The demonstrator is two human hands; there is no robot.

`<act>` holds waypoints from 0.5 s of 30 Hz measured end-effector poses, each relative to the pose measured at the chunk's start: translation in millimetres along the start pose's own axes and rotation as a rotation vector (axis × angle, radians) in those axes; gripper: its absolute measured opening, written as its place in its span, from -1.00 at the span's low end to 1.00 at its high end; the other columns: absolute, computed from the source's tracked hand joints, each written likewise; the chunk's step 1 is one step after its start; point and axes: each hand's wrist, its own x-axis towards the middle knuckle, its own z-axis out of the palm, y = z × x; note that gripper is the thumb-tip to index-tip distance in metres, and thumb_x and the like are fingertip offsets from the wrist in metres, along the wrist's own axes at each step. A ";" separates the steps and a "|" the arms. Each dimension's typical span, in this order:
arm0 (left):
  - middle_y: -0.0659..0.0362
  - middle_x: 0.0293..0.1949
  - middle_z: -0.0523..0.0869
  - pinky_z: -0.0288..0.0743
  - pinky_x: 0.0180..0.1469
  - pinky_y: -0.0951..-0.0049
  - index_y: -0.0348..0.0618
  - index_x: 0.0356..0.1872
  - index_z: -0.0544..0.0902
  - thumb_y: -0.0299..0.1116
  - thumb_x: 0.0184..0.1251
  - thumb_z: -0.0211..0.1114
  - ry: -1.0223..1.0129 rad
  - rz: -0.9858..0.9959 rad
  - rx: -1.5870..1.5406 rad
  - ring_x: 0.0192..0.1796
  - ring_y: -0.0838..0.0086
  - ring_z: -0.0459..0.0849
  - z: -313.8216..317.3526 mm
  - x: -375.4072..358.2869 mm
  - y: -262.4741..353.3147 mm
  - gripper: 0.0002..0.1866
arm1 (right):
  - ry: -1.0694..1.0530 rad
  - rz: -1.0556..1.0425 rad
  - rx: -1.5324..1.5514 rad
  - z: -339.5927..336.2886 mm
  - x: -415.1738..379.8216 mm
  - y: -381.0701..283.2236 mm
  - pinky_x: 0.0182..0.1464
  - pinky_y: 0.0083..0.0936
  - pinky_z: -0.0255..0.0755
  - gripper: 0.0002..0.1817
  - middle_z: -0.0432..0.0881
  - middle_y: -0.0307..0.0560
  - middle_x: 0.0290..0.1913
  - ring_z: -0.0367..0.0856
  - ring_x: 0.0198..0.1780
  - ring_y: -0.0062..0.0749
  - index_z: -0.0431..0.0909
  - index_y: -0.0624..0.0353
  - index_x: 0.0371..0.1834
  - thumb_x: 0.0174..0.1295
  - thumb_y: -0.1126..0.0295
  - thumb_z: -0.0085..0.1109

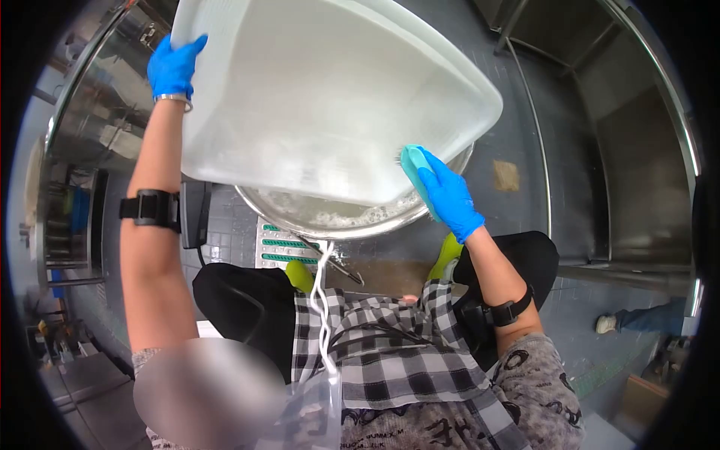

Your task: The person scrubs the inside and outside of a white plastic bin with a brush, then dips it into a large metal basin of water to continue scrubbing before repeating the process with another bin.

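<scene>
A large white plastic tub (322, 97) is tilted up in front of me, its smooth wet-looking surface facing me. My left hand (172, 69), in a blue glove, grips the tub's left edge, with the thumb on the near side and the fingers partly hidden. In my right hand (451, 199), also gloved in blue, is a teal scrub brush (412, 169). Its bristles are against the tub's lower right part. Under the tub stands a round metal basin (360, 233) with soapy water (330, 217) in it, partly covered by the tub.
Stainless steel counters stand on the left (97, 97) and right (637, 142). A perforated step with green strips (281, 244) lies below the basin. My knees and lime-green shoes (300, 277) flank it. Another person's leg and shoe (606, 324) show at the right.
</scene>
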 end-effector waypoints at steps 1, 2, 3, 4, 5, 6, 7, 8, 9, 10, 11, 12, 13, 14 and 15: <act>0.13 -0.40 0.64 0.42 -0.32 0.46 -0.19 -0.25 0.57 -0.15 -0.20 0.37 0.005 0.009 0.011 -0.41 0.43 0.57 -7.1 4.8 24.4 -0.55 | -0.001 -0.031 -0.003 -1.2 -0.4 -1.0 -0.09 -0.37 0.33 -0.57 0.44 0.16 -0.08 0.42 -0.05 0.00 0.27 0.06 0.11 0.19 0.18 -0.10; 0.17 -0.37 0.63 0.42 -0.30 0.47 -0.17 -0.22 0.55 -0.23 -0.16 0.35 -0.015 0.102 0.176 -0.39 0.44 0.57 -11.4 6.6 53.0 -0.59 | -0.003 -0.039 0.007 -2.3 -0.8 -2.9 -0.09 -0.37 0.33 -0.57 0.44 0.16 -0.08 0.42 -0.05 0.00 0.27 0.06 0.11 0.19 0.18 -0.10; 0.21 -0.35 0.62 0.42 -0.27 0.49 -0.15 -0.20 0.53 -0.32 -0.12 0.33 -0.035 0.193 0.343 -0.37 0.45 0.57 -13.1 4.7 79.8 -0.63 | -0.003 -0.029 -0.020 -3.3 -2.1 -5.1 -0.09 -0.36 0.33 -0.57 0.44 0.17 -0.08 0.41 -0.05 0.01 0.27 0.06 0.11 0.19 0.18 -0.10; 0.21 -0.35 0.62 0.42 -0.27 0.49 -0.15 -0.20 0.53 -0.32 -0.12 0.33 -0.028 0.196 0.352 -0.37 0.45 0.57 -14.1 -5.5 107.9 -0.63 | -0.005 -0.021 -0.049 -4.2 -3.3 -6.2 -0.10 -0.36 0.34 -0.58 0.44 0.17 -0.09 0.41 -0.06 0.02 0.28 0.05 0.10 0.18 0.17 -0.10; 0.13 -0.41 0.60 0.42 -0.32 0.41 -0.14 -0.31 0.54 -0.32 -0.18 0.32 -0.011 0.255 0.342 -0.40 0.32 0.56 -14.7 -21.7 136.3 -0.69 | -0.010 -0.028 -0.040 -4.4 -4.0 -4.4 -0.10 -0.36 0.34 -0.58 0.44 0.17 -0.09 0.41 -0.06 0.02 0.28 0.05 0.10 0.18 0.17 -0.10; 0.04 -0.48 0.58 0.43 -0.37 0.33 -0.12 -0.43 0.54 -0.32 -0.23 0.31 0.003 0.314 0.332 -0.44 0.18 0.55 -12.4 -33.3 154.2 -0.75 | -0.002 -0.040 -0.038 -4.6 -3.3 -0.7 -0.10 -0.36 0.34 -0.58 0.45 0.17 -0.09 0.42 -0.06 0.02 0.28 0.05 0.10 0.18 0.17 -0.10; 0.04 -0.48 0.58 0.43 -0.37 0.33 -0.12 -0.43 0.54 -0.32 -0.23 0.31 0.008 0.316 0.343 -0.44 0.18 0.55 -9.4 -39.0 159.6 -0.75 | 0.006 -0.053 -0.036 -4.5 -2.8 1.2 -0.10 -0.36 0.34 -0.58 0.45 0.17 -0.10 0.42 -0.06 0.01 0.28 0.05 0.10 0.18 0.17 -0.10; 0.05 -0.49 0.58 0.43 -0.36 0.33 -0.12 -0.46 0.54 -0.31 -0.22 0.31 0.070 0.443 0.486 -0.43 0.19 0.55 -5.6 -43.7 161.0 -0.77 | 0.002 -0.060 -0.027 -5.2 -2.2 1.0 -0.10 -0.36 0.34 -0.58 0.45 0.17 -0.10 0.42 -0.06 0.01 0.28 0.05 0.10 0.18 0.17 -0.10; 0.05 -0.50 0.57 0.43 -0.36 0.34 -0.12 -0.50 0.54 -0.30 -0.22 0.32 0.131 0.570 0.626 -0.42 0.19 0.55 0.2 -50.0 162.7 -0.78 | 0.002 -0.051 -0.031 -6.5 -2.3 1.2 -0.10 -0.36 0.34 -0.58 0.45 0.17 -0.10 0.42 -0.06 0.02 0.28 0.06 0.10 0.18 0.17 -0.10; 0.06 -0.52 0.56 0.43 -0.36 0.33 -0.11 -0.51 0.53 -0.31 -0.23 0.31 0.146 0.618 0.609 -0.42 0.19 0.55 7.5 -63.3 168.4 -0.79 | 0.003 -0.039 -0.037 -7.4 -2.4 1.1 -0.09 -0.36 0.33 -0.58 0.45 0.17 -0.10 0.42 -0.06 0.02 0.28 0.06 0.10 0.18 0.17 -0.10; 0.06 -0.53 0.56 0.43 -0.37 0.32 -0.10 -0.53 0.52 -0.31 -0.23 0.31 0.161 0.665 0.588 -0.43 0.18 0.55 13.3 -75.1 170.4 -0.80 | 0.003 -0.039 -0.034 -6.4 -2.2 3.7 -0.09 -0.36 0.33 -0.58 0.45 0.17 -0.10 0.42 -0.06 0.02 0.28 0.06 0.10 0.18 0.17 -0.10; 0.07 -0.56 0.55 0.42 -0.39 0.29 -0.07 -0.56 0.51 -0.35 -0.18 0.24 0.168 0.787 0.582 -0.44 0.18 0.55 19.0 -79.0 163.5 -0.89 | 0.004 -0.058 -0.018 -4.2 -2.0 8.6 -0.09 -0.36 0.33 -0.58 0.46 0.17 -0.10 0.42 -0.07 0.02 0.29 0.06 0.10 0.18 0.17 -0.11; 0.07 -0.56 0.55 0.42 -0.39 0.29 -0.07 -0.56 0.51 -0.35 -0.18 0.24 0.167 0.788 0.580 -0.44 0.18 0.55 29.6 -80.9 145.0 -0.89 | 0.005 -0.076 -0.003 -3.3 -2.2 12.3 -0.09 -0.36 0.33 -0.58 0.46 0.17 -0.10 0.43 -0.07 0.02 0.29 0.06 0.09 0.18 0.17 -0.11; 0.12 -0.48 0.57 0.43 -0.34 0.34 -0.04 -0.42 0.53 -0.34 -0.17 0.26 0.109 0.843 0.571 -0.40 0.23 0.56 40.9 -80.6 120.9 -0.80 | 0.006 -0.074 -0.003 -3.2 -3.1 13.6 -0.09 -0.36 0.33 -0.58 0.46 0.17 -0.10 0.43 -0.07 0.02 0.29 0.06 0.09 0.18 0.17 -0.11; 0.17 -0.39 0.60 0.44 -0.30 0.39 -0.01 -0.28 0.54 -0.33 -0.15 0.28 0.051 0.896 0.563 -0.35 0.28 0.58 42.3 -86.0 120.9 -0.71 | -0.015 -0.068 -0.005 -2.3 -3.9 14.4 -0.08 -0.35 0.33 -0.58 0.46 0.16 -0.10 0.43 -0.07 0.02 0.30 0.06 0.09 0.18 0.16 -0.11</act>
